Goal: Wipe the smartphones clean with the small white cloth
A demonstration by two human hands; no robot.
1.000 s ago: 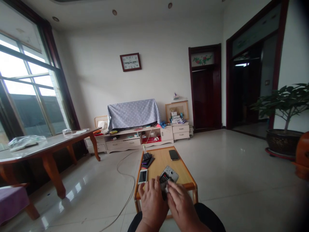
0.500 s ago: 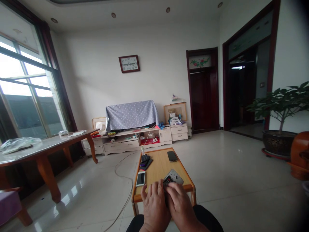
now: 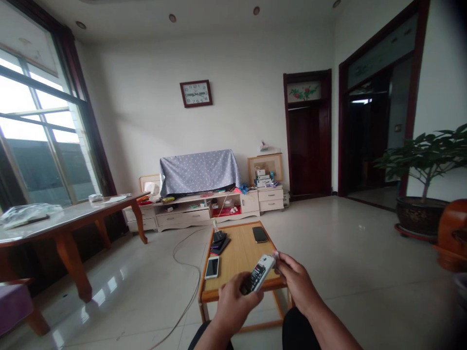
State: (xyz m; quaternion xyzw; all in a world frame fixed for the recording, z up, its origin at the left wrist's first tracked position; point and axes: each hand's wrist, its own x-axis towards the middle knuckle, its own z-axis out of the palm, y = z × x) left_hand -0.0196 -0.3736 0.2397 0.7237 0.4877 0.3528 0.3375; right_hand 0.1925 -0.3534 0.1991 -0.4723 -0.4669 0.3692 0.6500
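Observation:
A mobile phone (image 3: 260,274) with its back off hangs tilted over the near edge of the small wooden table; a black battery and a white frame show. My left hand (image 3: 235,302) is closed round its lower end, thumb along the near side. My right hand (image 3: 295,276) is at the phone's upper right corner, fingers pinched together. Something small and pale shows at its fingertips, too small to name. Left of the phone, a white phone (image 3: 212,268) lies on the table. A dark phone (image 3: 260,235) lies near the far right corner.
On the table's (image 3: 239,253) far left lie stacked dark phones or cases (image 3: 220,244) beside a small bottle (image 3: 215,225). A cable (image 3: 199,272) runs along the floor at left. My knees flank the near edge. A low cabinet (image 3: 189,218) stands along the wall.
My hands have moved apart; they were close together over the phone. The phone is now tilted up in my left hand, and my right hand has shifted right to its upper corner.

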